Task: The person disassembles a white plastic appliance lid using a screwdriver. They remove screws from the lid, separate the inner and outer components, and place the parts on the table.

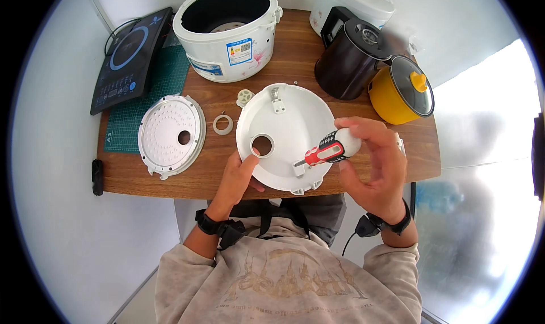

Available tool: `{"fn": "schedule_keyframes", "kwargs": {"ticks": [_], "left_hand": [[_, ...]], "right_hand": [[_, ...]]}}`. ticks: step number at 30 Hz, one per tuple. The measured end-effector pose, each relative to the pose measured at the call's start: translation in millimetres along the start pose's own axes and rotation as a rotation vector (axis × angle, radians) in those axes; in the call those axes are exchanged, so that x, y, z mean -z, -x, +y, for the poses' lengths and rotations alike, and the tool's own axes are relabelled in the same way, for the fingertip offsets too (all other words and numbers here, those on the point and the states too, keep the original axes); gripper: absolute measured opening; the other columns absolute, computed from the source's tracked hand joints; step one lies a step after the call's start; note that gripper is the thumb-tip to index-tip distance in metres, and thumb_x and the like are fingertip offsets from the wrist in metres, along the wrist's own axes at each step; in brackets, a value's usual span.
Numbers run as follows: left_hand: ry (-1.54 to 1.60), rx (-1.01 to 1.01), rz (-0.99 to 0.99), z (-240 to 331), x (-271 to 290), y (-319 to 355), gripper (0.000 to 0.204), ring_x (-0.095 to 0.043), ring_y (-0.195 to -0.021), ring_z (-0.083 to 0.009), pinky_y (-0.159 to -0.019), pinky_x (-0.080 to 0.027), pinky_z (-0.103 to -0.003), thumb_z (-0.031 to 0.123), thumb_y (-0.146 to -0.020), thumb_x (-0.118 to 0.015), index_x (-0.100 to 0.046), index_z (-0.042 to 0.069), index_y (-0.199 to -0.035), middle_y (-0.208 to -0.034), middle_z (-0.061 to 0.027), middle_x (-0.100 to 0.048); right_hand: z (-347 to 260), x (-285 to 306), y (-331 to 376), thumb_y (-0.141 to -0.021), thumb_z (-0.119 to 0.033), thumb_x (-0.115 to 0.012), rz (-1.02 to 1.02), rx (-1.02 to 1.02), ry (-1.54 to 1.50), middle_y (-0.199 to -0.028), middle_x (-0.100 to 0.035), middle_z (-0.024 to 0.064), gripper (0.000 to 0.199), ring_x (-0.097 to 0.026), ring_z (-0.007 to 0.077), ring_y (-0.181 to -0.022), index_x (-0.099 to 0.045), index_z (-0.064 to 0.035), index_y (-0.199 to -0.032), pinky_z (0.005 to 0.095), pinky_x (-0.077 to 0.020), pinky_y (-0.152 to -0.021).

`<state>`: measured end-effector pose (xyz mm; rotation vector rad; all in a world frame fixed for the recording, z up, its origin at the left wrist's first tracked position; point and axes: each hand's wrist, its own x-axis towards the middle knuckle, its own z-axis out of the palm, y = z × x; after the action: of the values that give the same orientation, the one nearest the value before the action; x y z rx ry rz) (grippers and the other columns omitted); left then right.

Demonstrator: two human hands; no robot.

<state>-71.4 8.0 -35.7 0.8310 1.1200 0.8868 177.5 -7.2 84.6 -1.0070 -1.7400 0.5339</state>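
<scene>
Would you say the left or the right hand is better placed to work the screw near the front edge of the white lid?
Probably the right hand: it already grips the red-and-white screwdriver, whose tip points at the white lid near its front edge. The left hand is pressing on the lid by the round hole, steadying it.

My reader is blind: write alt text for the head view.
A right hand drives a red-handled screwdriver into a round white rice-cooker lid steadied by the left hand, on a wooden table.
</scene>
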Motion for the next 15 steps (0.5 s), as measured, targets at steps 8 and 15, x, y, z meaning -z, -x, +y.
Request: {"fn": "schedule_keyframes", "kwargs": {"ticks": [8, 15], "left_hand": [[0.002, 0.025, -0.009, 1, 0, 1, 0.042, -0.074, -0.08, -0.0192, -0.048, -0.061, -0.029, 0.023, -0.098, -0.053, -0.056, -0.008, -0.128, -0.104, -0.0145, -0.07], [0.012, 0.007, -0.002, 2, -1, -1, 0.042, -0.074, -0.08, -0.019, -0.048, -0.062, -0.029, 0.022, -0.098, -0.053, -0.056, -0.008, -0.127, -0.104, -0.0146, -0.07]], "right_hand": [[10, 4, 10, -0.074, 0.006, -0.082, -0.055, 0.047, 0.12, -0.136, -0.059, 0.0218, 0.056, -0.065, 0.0321, -0.117, -0.058, -0.0033, -0.124, 0.037, -0.0534, -0.097], [8, -7, 6, -0.073, 0.005, -0.085, 0.017, -0.036, -0.117, -0.135, -0.06, 0.0194, 0.064, -0.065, 0.0312, -0.118, -0.056, -0.0037, -0.128, 0.0349, -0.0535, -0.097]]}}
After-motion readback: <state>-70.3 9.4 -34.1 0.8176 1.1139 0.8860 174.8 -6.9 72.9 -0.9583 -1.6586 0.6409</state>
